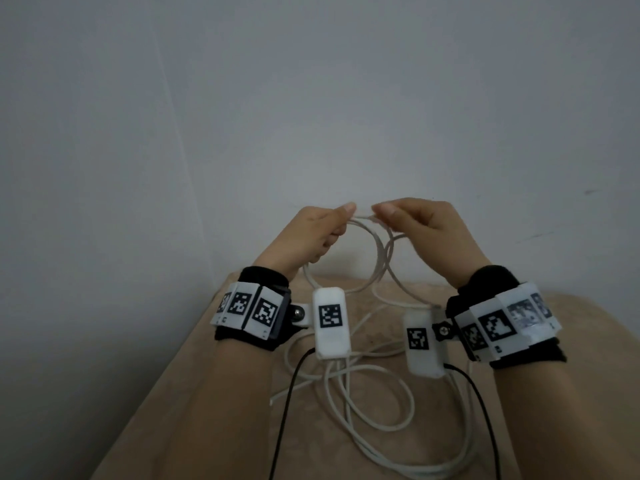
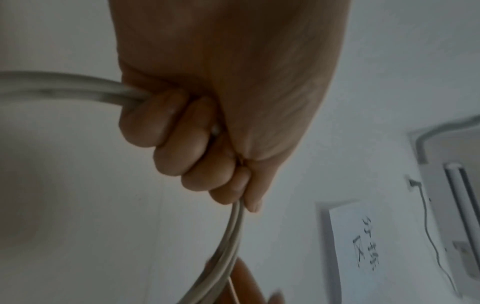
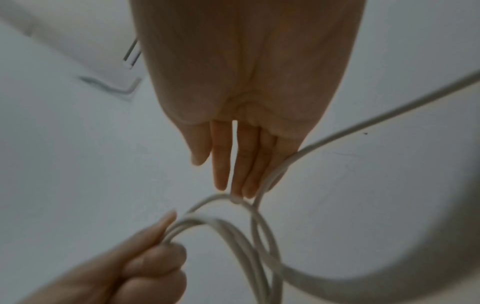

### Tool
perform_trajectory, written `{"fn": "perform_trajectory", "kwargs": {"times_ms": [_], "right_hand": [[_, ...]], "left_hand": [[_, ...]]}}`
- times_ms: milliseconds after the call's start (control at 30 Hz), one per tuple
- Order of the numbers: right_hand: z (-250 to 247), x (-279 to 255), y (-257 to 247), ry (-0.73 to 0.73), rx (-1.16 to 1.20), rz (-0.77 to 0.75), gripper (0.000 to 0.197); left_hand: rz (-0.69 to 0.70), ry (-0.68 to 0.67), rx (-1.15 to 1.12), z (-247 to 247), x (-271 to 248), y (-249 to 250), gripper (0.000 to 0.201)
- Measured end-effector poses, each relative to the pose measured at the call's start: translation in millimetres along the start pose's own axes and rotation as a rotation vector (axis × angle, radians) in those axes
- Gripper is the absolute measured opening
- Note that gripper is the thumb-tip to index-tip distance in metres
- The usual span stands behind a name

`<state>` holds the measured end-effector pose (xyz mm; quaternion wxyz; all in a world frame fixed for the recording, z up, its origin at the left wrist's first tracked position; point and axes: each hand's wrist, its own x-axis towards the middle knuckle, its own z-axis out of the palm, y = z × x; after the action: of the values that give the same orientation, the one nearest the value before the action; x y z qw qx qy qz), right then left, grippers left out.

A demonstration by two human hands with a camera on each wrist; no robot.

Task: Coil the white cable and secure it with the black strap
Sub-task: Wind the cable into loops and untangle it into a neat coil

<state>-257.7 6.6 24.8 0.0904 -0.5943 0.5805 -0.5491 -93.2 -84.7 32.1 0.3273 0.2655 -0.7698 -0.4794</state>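
A: Item one, hands. Count?

B: Two. Left hand (image 1: 313, 233) raised over the surface, fingers (image 2: 166, 131) curled tight into a fist around gathered loops. Right hand (image 1: 433, 230) raised opposite it, thumb tip close to the left thumb tip; its fingers (image 3: 246, 164) lie long and nearly straight, with a strand pinched at the tips and another strand running along the outer finger.

A: Item two, the white cable (image 1: 372, 254). Count?

B: One cable, as far as can be told. Two or three loops hang between the hands; the exact number is blurred. The rest lies loose in several tangled curves on the surface below the wrists, running off the near edge of the head view.

A: Black strap?

B: Cannot be told apart from anything in these views.

A: Item three, worn gear.

B: Two black wristbands (image 1: 263, 278), each ringed with white marker tiles. Two white camera pods (image 1: 330, 322), one per wrist, each with one printed marker. Two thin black leads (image 1: 287, 393), one from each pod.

A: Surface?

B: One beige cloth-covered surface (image 1: 194, 393), faintly patterned, corner pushed toward the wall.

A: Room?

B: Plain pale wall (image 1: 311, 98), dim light. Left wrist view adds one white paper sheet (image 2: 363, 242) with handwriting, one wall socket (image 2: 413, 183) with a cord hanging down, and part of a white appliance (image 2: 457, 185).
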Motion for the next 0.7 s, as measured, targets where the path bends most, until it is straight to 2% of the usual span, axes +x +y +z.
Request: {"fn": "perform_trajectory", "kwargs": {"times_ms": [67,133,267,400,500,567,633,667,700], "right_hand": [[-8,2,1,0.119,0.076,0.015,0.019],[-16,2,2,0.165,0.108,0.043,0.018],[-24,0,7,0.102,-0.033,0.122,0.012],[-21,-2,5,0.134,0.047,0.187,0.013],[-18,-1,4,0.193,0.079,0.147,0.009],[-17,0,3,0.363,-0.027,0.072,0.011],[-16,-1,-6,0.523,-0.063,-0.027,0.003],[-16,-2,-9,0.517,-0.022,-0.044,0.004],[-16,-2,-14,0.444,0.039,-0.019,0.012]], "left_hand": [[-0.015,0.051,-0.069,-6,1,-3,0.048],[-0.020,0.105,-0.142,-11,1,-5,0.048],[-0.009,0.186,-0.235,-16,1,-5,0.045],[-0.008,0.197,-0.254,-17,1,-4,0.045],[-0.013,0.203,-0.262,-17,0,-3,0.045],[-0.020,0.222,-0.277,-17,0,-2,0.045],[-0.032,0.268,-0.307,-17,1,-2,0.046],[-0.041,0.296,-0.324,-17,1,-2,0.046],[-0.050,0.321,-0.337,-17,1,-1,0.046]]}}
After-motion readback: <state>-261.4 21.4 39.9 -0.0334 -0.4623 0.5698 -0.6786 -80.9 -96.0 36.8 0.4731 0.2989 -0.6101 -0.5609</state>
